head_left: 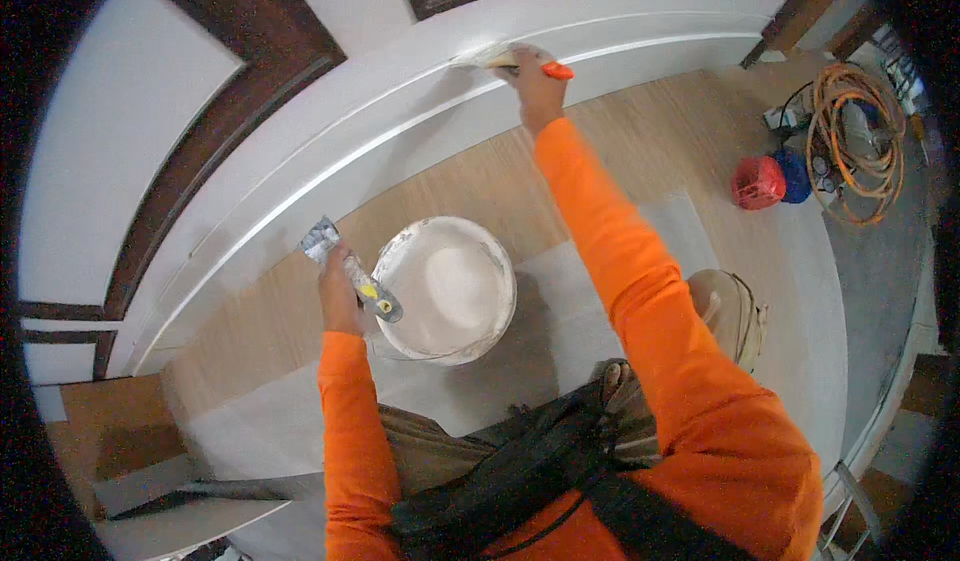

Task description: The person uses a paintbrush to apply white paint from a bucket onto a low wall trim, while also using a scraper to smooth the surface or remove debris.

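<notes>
My right hand [538, 93] is closed round a paintbrush with an orange handle end [558, 71]. Its pale bristles press on or very near the upper moulding of the white baseboard [640, 59]. My left hand [338, 296] grips a putty knife [378, 299] with a grey and yellow handle; its blade, smeared with white, points up and away from me. Just right of that hand stands a white bucket [408, 261] holding a white, paint-like material, its rim streaked with residue. The knife's handle end overlaps the bucket's left rim in this view; whether they touch I cannot tell.
Wood-look flooring [480, 176] meets the baseboard, with a pale sheet [590, 261] over part of it. At the far right lie a coiled orange hose [850, 151], a red container [758, 183] and a blue one [793, 174]. Dark wood trim [255, 81] frames the white wall panels.
</notes>
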### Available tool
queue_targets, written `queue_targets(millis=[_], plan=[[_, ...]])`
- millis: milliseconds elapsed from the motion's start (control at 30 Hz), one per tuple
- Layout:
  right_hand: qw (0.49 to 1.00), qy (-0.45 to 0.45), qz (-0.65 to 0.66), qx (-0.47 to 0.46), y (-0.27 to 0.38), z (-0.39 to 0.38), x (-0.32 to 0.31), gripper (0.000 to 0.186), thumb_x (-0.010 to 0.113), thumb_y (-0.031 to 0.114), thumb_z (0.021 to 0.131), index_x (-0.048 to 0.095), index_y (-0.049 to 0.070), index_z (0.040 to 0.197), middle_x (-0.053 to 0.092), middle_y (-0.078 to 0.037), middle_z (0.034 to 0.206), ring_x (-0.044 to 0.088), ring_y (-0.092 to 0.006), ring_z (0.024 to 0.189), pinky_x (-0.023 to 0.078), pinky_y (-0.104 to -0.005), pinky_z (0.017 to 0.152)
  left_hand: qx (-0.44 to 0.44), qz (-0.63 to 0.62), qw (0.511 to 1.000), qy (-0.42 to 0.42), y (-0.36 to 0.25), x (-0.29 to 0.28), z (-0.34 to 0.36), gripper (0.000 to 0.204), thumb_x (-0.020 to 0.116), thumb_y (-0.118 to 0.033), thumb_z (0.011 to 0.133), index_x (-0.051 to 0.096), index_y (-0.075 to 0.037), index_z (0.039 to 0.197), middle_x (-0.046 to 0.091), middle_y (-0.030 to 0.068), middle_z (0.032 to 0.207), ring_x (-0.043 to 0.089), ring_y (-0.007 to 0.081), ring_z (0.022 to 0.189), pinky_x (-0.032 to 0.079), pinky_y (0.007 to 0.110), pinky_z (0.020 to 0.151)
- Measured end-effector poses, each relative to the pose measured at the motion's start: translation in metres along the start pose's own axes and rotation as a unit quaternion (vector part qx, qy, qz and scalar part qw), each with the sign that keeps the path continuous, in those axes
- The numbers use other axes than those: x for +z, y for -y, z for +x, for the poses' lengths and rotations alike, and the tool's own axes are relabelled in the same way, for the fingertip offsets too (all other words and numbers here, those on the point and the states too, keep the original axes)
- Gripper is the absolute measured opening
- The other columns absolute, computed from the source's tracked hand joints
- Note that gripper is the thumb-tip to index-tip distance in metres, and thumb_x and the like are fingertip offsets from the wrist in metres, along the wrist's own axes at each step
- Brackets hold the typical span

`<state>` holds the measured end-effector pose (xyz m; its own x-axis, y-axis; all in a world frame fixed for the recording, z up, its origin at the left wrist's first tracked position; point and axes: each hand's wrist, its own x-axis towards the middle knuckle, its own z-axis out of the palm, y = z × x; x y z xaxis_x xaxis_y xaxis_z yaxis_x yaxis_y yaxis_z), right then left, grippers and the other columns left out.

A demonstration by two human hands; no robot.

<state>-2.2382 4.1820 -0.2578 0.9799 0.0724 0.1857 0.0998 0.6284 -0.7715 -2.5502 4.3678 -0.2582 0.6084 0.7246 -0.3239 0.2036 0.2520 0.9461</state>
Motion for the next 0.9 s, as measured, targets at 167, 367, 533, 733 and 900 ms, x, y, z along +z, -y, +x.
queue_targets(millis=[167,367,533,733,900], plan=[[0.995,-0.091,-0.025,-0.044,0.015,0.035,-0.044,0.017,0.051,0.007,0.083,0.053,-0.006,0.094,0.057,-0.014,0.094,0.059,-0.023,0.085,0.055,-0.0335,0.073,-0.002,-0.034,0.999,0.007,0.008,0.009,0.001,0.022,0.056,-0.03,0.082,0.056,-0.008,0.085,0.05,-0.0019,0.071,0.048,0.0098,0.062,0.039,0.026,0.055],[0.941,-0.224,-0.028,-0.251,0.018,0.047,-0.058,0.007,0.057,0.007,0.078,0.058,0.002,0.081,0.057,-0.003,0.077,0.053,-0.0126,0.066,0.044,-0.0256,0.058,0.024,0.038,0.999,0.019,0.017,0.005,0.004,0.023,0.055,-0.029,0.082,0.057,-0.007,0.089,0.05,-0.0011,0.073,0.049,0.0105,0.065,0.039,0.026,0.058],[0.962,-0.156,-0.171,-0.144,-0.034,-0.002,-0.002,0.007,0.055,0.009,0.081,0.057,0.002,0.08,0.058,-0.005,0.076,0.054,-0.0162,0.069,0.044,-0.0302,0.064,0.01,0.068,0.998,0.008,0.014,0.008,0.006,0.025,0.054,-0.029,0.082,0.058,-0.008,0.094,0.049,-0.0008,0.075,0.048,0.0111,0.067,0.039,0.026,0.059],[0.998,0.058,-0.021,-0.028,-0.073,-0.061,0.035,0.013,0.053,0.009,0.084,0.06,0.0,0.09,0.061,-0.007,0.086,0.059,-0.0135,0.08,0.047,-0.0249,0.069,0.049,0.118,0.991,0.032,0.012,0.026,-0.004,0.028,0.052,-0.031,0.083,0.057,-0.004,0.083,0.052,0.0032,0.07,0.051,0.0135,0.064,0.041,0.028,0.059],[0.994,0.077,-0.06,-0.042,-0.063,-0.07,0.034,0.011,0.053,0.004,0.078,0.063,0.002,0.08,0.061,-0.006,0.074,0.057,-0.0159,0.067,0.047,-0.0276,0.061,0.087,0.201,0.975,0.025,0.022,0.03,0.001,0.027,0.052,-0.029,0.083,0.057,-0.003,0.083,0.053,0.0053,0.075,0.052,0.016,0.068,0.042,0.029,0.061]])
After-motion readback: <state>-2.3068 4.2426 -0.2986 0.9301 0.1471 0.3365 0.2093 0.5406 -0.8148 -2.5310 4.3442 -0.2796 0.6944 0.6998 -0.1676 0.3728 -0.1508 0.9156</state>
